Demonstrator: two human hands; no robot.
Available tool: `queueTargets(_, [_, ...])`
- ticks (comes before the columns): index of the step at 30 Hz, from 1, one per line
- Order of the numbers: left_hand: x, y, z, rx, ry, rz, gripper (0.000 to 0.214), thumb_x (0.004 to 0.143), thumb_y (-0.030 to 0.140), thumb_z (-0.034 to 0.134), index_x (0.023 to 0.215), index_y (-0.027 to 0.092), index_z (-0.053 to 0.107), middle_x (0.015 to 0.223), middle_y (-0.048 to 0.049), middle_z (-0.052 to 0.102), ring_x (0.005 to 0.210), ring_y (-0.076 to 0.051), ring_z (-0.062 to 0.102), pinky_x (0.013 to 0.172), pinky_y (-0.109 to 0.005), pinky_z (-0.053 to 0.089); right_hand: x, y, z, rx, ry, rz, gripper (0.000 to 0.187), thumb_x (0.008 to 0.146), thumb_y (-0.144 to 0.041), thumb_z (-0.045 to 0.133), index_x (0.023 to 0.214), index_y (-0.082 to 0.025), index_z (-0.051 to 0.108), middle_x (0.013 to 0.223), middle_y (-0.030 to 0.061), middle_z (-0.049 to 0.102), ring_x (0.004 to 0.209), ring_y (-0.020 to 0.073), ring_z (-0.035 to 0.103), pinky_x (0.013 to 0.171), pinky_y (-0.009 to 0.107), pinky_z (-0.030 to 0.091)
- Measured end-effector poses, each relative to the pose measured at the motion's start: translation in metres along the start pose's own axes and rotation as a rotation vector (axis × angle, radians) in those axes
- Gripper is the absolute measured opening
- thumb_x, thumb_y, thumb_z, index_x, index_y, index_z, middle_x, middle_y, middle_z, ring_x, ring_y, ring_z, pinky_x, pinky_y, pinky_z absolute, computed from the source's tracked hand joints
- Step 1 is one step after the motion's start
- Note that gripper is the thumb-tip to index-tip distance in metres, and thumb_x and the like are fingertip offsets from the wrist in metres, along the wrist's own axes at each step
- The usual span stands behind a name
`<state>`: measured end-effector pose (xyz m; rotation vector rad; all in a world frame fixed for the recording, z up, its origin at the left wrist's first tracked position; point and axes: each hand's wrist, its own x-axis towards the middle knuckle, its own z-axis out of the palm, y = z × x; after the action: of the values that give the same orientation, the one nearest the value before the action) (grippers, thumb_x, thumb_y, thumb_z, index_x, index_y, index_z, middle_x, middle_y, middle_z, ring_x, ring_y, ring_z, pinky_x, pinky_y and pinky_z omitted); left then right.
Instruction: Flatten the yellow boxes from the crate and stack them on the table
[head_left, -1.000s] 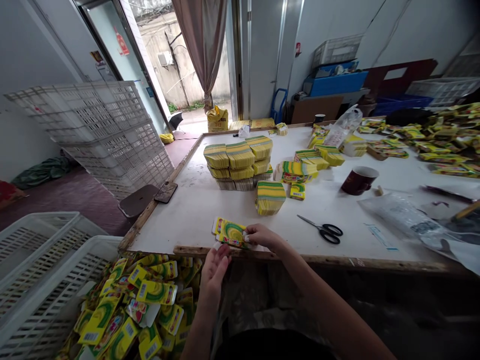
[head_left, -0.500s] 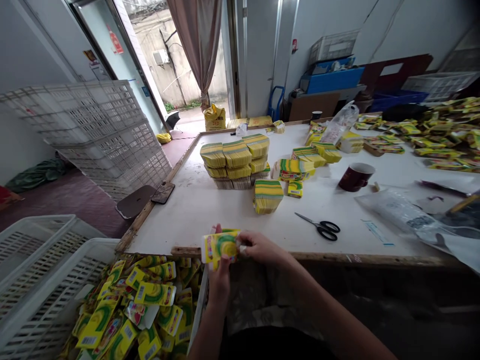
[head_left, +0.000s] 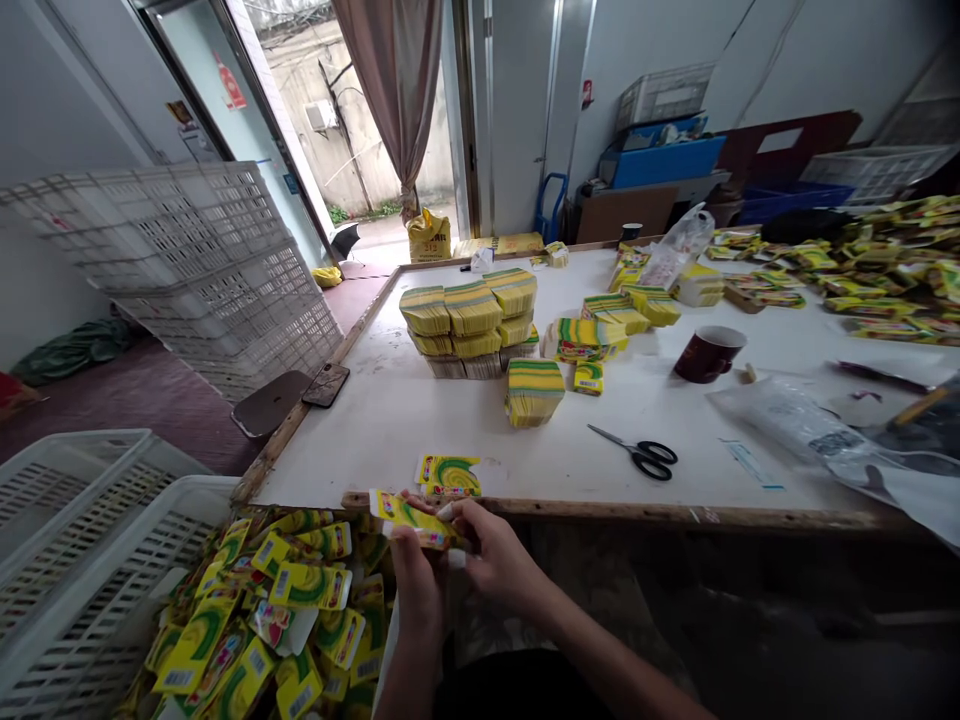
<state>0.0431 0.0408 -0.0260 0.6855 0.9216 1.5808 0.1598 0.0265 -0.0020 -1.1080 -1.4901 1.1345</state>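
Just off the table's near edge, a small yellow-and-green carton (head_left: 411,514) is held tilted between both hands. My left hand (head_left: 418,575) grips it from below and the left, thumb on the near side. On the carton's right end, my right hand (head_left: 491,550) is closed, with white covers on some fingertips. Another yellow carton (head_left: 450,475) lies flat on the table right behind the hands. To the lower left, a white crate (head_left: 187,495) holds many loose yellow cartons (head_left: 307,585).
Stacked bundles of cartons (head_left: 469,320) stand mid-table, with a single bundle (head_left: 534,392) in front. Black-handled scissors (head_left: 645,455), a dark mug (head_left: 709,354) and a plastic bag (head_left: 802,425) are to the right. A phone (head_left: 326,385) rests at the left edge.
Both hands have moved down and slightly left, and the carton in them has tipped flatter. The carton on the table, largely hidden before, now shows behind them.
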Motion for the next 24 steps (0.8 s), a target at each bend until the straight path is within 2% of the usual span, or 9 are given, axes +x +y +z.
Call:
queueTargets(3, [-0.003, -0.004, -0.01, 0.115, -0.016, 0.03, 0.063, 0.059, 0.059, 0.077, 0.108, 0.023, 0.061, 0.101, -0.004, 0.07, 0.094, -0.022, 0.066, 0.084, -0.034, 0.053, 0.004, 0.005, -0.007, 0.025, 0.065, -0.015, 0.011, 0.074, -0.017, 0.064, 0.084, -0.018, 0.061, 0.075, -0.0021, 0.058, 0.069, 0.0137, 0.051, 0.064, 0.023, 0.042])
queueTargets(7, [-0.001, 0.003, -0.025, 0.166, 0.069, 0.001, 0.034, 0.059, 0.046, 0.082, 0.076, 0.019, 0.068, 0.071, 0.0013, 0.073, 0.066, -0.018, 0.069, 0.07, -0.032, 0.056, 0.005, 0.009, -0.012, 0.045, 0.024, 0.003, 0.005, 0.07, -0.021, 0.069, 0.07, -0.017, 0.067, 0.066, -0.0008, 0.062, 0.061, 0.0138, 0.055, 0.057, 0.022, 0.042])
queueTargets(9, [0.001, 0.017, -0.034, 0.202, 0.043, -0.035, 0.033, 0.056, 0.045, 0.083, 0.071, 0.018, 0.071, 0.07, -0.0018, 0.074, 0.068, -0.022, 0.07, 0.073, -0.037, 0.057, 0.003, 0.01, -0.017, 0.013, 0.025, -0.026, 0.003, 0.072, -0.018, 0.068, 0.071, -0.017, 0.071, 0.065, 0.0002, 0.064, 0.061, 0.0141, 0.057, 0.058, 0.023, 0.043])
queueTargets(11, [0.005, 0.037, -0.044, 0.27, -0.075, -0.062, 0.046, 0.057, 0.052, 0.081, 0.086, 0.017, 0.074, 0.09, -0.0092, 0.076, 0.09, -0.03, 0.069, 0.087, -0.042, 0.053, -0.001, 0.008, -0.024, -0.127, 0.024, -0.115, 0.012, 0.077, -0.013, 0.062, 0.076, -0.018, 0.073, 0.071, 0.0023, 0.067, 0.065, 0.0145, 0.059, 0.062, 0.024, 0.044])
queueTargets(14, [0.007, 0.064, -0.058, 0.45, -0.412, -0.056, 0.101, 0.053, 0.08, 0.062, 0.131, 0.017, 0.053, 0.132, -0.0164, 0.058, 0.126, -0.037, 0.048, 0.108, -0.047, 0.035, -0.007, 0.002, -0.032, -0.494, -0.012, -0.374, 0.021, 0.083, -0.009, 0.056, 0.083, -0.022, 0.072, 0.077, 0.0029, 0.069, 0.073, 0.0156, 0.059, 0.07, 0.027, 0.044])
queueTargets(16, [0.004, 0.071, -0.059, 0.651, -0.588, -0.094, 0.113, 0.046, 0.076, 0.07, 0.139, 0.018, 0.041, 0.141, -0.017, 0.049, 0.131, -0.038, 0.041, 0.11, -0.048, 0.031, -0.012, -0.004, -0.03, -0.654, -0.082, -0.528, 0.018, 0.086, -0.013, 0.058, 0.084, -0.026, 0.07, 0.074, -0.0004, 0.068, 0.076, 0.0154, 0.057, 0.08, 0.031, 0.043])
queueTargets(18, [-0.003, 0.065, -0.053, 0.841, -0.71, -0.139, 0.107, 0.048, 0.057, 0.083, 0.139, 0.02, 0.04, 0.141, -0.0149, 0.049, 0.13, -0.037, 0.043, 0.11, -0.048, 0.032, -0.016, -0.009, -0.024, -0.686, -0.134, -0.619, 0.014, 0.087, -0.018, 0.059, 0.085, -0.029, 0.067, 0.075, -0.0034, 0.067, 0.082, 0.015, 0.057, 0.095, 0.035, 0.038])
queueTargets(21, [-0.016, 0.045, -0.04, 0.95, -0.679, -0.089, 0.071, 0.071, 0.036, 0.072, 0.132, 0.02, 0.042, 0.132, -0.0124, 0.055, 0.124, -0.032, 0.049, 0.106, -0.046, 0.038, -0.021, -0.009, -0.014, -0.581, 0.007, -0.523, 0.029, 0.083, -0.026, 0.064, 0.112, -0.028, 0.061, 0.113, 0.0051, 0.063, 0.116, 0.0234, 0.049, 0.112, 0.046, 0.023])
queueTargets(24, [-0.027, 0.025, -0.034, 1.058, -0.509, -0.006, 0.071, 0.073, 0.034, 0.067, 0.132, 0.014, 0.032, 0.125, -0.0174, 0.058, 0.115, -0.033, 0.056, 0.098, -0.048, 0.045, -0.022, 0.0, -0.007, -0.265, 0.158, -0.181, 0.064, 0.08, -0.037, 0.064, 0.136, -0.016, 0.041, 0.14, 0.0178, 0.043, 0.132, 0.0326, 0.035, 0.11, 0.05, 0.028])
